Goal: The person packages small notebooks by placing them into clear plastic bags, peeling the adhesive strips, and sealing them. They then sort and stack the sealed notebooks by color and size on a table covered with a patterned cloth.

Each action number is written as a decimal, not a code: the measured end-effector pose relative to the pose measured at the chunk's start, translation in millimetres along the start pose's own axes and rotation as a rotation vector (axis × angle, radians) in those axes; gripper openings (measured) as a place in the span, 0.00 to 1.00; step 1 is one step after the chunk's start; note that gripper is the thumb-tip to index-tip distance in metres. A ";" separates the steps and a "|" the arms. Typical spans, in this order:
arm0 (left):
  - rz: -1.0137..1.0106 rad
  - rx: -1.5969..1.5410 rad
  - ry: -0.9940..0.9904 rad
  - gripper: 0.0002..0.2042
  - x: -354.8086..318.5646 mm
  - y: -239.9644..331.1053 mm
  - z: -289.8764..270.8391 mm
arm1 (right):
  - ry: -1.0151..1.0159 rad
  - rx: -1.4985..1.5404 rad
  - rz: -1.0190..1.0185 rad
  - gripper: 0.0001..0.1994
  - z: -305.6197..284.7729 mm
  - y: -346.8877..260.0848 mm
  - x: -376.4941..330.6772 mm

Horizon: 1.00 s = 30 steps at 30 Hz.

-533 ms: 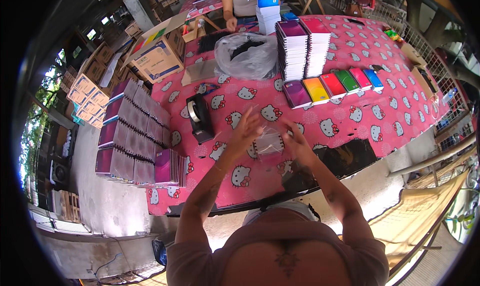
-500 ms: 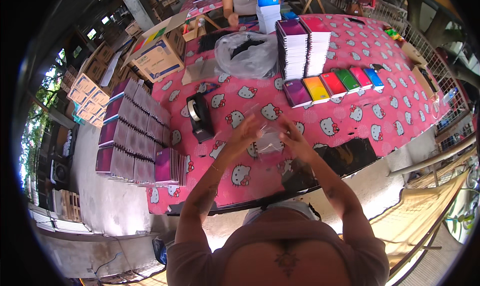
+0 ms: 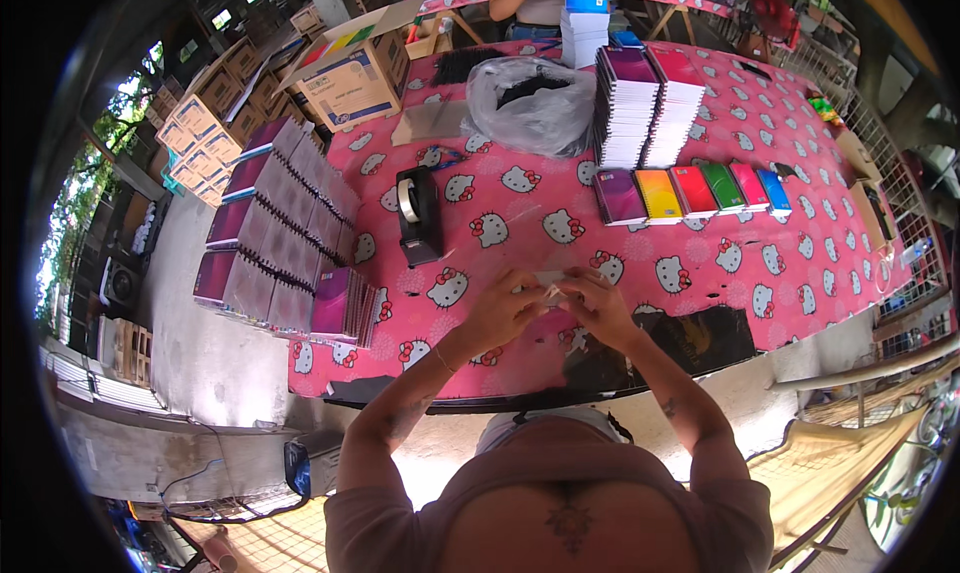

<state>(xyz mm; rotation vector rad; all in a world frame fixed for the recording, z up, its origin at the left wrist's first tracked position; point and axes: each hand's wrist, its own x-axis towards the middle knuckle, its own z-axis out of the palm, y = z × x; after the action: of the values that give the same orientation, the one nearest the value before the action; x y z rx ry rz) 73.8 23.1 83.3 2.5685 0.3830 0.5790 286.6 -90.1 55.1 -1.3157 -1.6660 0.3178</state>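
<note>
Over the near middle of the table, my left hand (image 3: pixel 503 308) and my right hand (image 3: pixel 599 307) come almost together. Both are closed, fingertips pinching a thin piece of clear plastic film (image 3: pixel 550 277) between them. Whether it is a bag I cannot tell; most of it is see-through against the cloth. A black tape dispenser (image 3: pixel 421 225) with a pale roll stands beyond my left hand. Ahead of my right hand lies a row of spiral notebooks (image 3: pixel 690 195) in purple, yellow, red, green, pink and blue.
Two tall notebook stacks (image 3: pixel 648 113) rise behind the row. Many purple notebooks (image 3: pixel 275 238) are piled at the left edge. Farther back are a large clear plastic bag (image 3: pixel 535 131) and an open carton (image 3: pixel 350 81). Across the table a person (image 3: pixel 530 3) stands by another stack.
My hands have closed in from being apart with fingers spread, and now pinch the plastic film. The view has shifted slightly. The person across has raised their hands.
</note>
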 end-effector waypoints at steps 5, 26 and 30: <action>-0.257 -0.035 -0.064 0.21 31.5 13.6 -8.4 | 0.046 0.025 0.301 0.23 7.4 -18.4 4.3; -0.803 -0.848 0.989 0.08 -48.2 -198.0 -34.0 | 0.041 0.344 0.418 0.13 17.4 12.6 9.5; -0.830 -1.203 1.021 0.04 -70.7 -178.8 -9.0 | 0.098 0.429 0.423 0.15 22.0 23.0 6.2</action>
<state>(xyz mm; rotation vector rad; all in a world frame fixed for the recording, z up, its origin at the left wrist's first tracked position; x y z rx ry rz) -20.9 152.4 -23.2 0.7237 0.9576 1.2190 283.4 -68.5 31.1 -1.3147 -1.1426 0.8004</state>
